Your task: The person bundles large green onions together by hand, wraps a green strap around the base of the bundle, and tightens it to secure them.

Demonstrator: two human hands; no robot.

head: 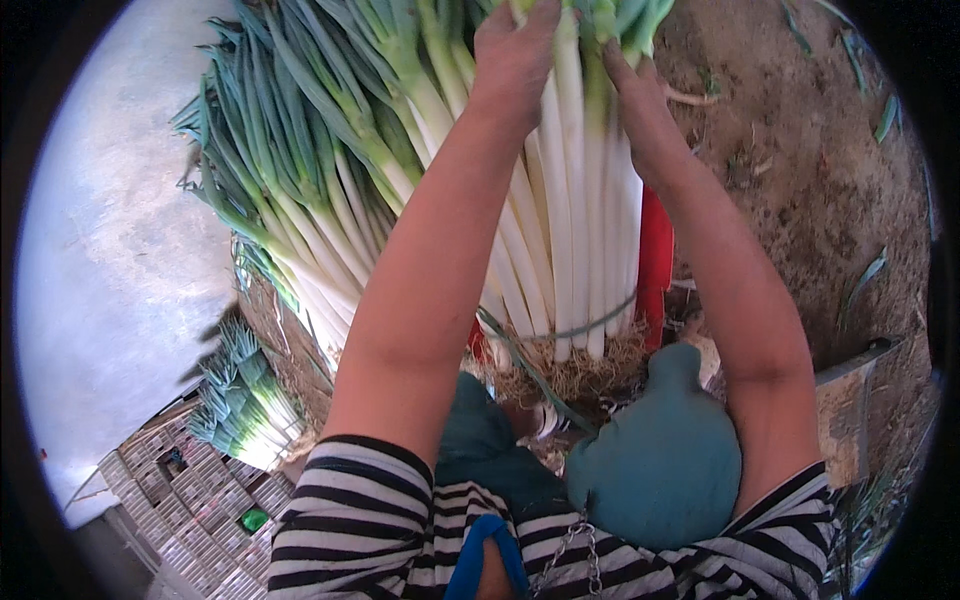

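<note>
A thick bundle of Welsh onions [577, 202] stands in front of me, white stalks downward and roots near my knees. My left hand [517, 56] grips its upper left side where the stalks turn green; the fingertips are partly hidden. On the upper right side, my right hand [641, 101] clasps the stalks, thumb in front. A green tie [592, 324] runs across the white stalks just above the roots [585, 375], with a length trailing down between my knees. Behind the right edge of the stalks shows a red upright piece [655, 262].
More Welsh onions [292, 180] are heaped at the left. A smaller pile of bundles [251, 397] lies lower left, by stacked crate-like blocks [202, 525]. Leaf scraps [862, 281] litter the dirt floor [780, 195] at right, near a board-like object [844, 420].
</note>
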